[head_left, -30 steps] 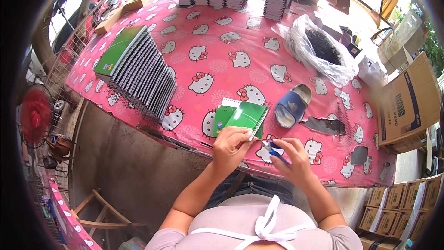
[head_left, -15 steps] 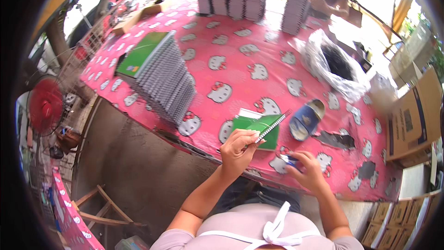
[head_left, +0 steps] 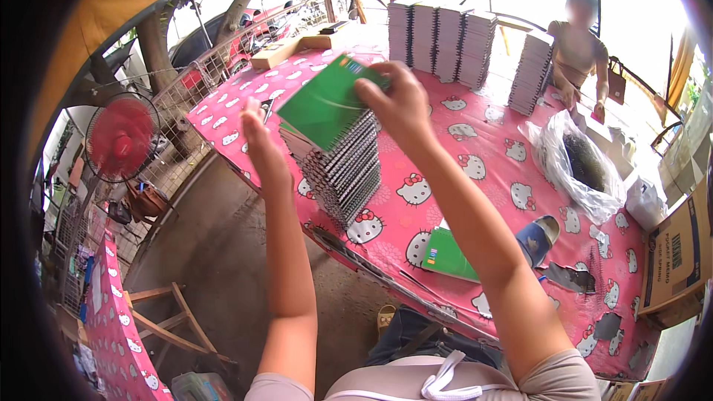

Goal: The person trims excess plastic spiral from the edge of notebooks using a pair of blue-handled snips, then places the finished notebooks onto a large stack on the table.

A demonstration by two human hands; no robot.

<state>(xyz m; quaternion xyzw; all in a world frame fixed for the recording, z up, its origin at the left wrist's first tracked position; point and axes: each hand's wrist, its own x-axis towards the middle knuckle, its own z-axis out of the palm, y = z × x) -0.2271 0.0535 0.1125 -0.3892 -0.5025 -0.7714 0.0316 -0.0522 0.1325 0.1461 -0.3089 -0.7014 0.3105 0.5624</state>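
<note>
My right hand (head_left: 401,104) grips a green spiral notebook (head_left: 318,104) by its far right corner, thumb on the cover. The notebook is tilted at the top of a tall stack of spiral notebooks (head_left: 343,182); whether it touches the stack I cannot tell. Just left of the stack, my left hand (head_left: 264,148) is raised with its fingers stretched out, holding nothing. Another green notebook (head_left: 449,258) lies near the table's front edge, partly behind my right forearm. A blue slipper (head_left: 536,241) lies beside it, also partly covered by that arm.
The pink patterned tablecloth (head_left: 412,191) is torn at the right. At the back stand several tall notebook stacks (head_left: 445,41), with a person (head_left: 583,59) seated beyond. A plastic bag with dark contents (head_left: 583,167) and a cardboard box (head_left: 676,249) stand right; a red fan (head_left: 122,137) is left.
Both hands have moved from the table's front edge, up and left to the stack. My left hand has let go of a notebook; my right hand now holds one. The view has shifted left.
</note>
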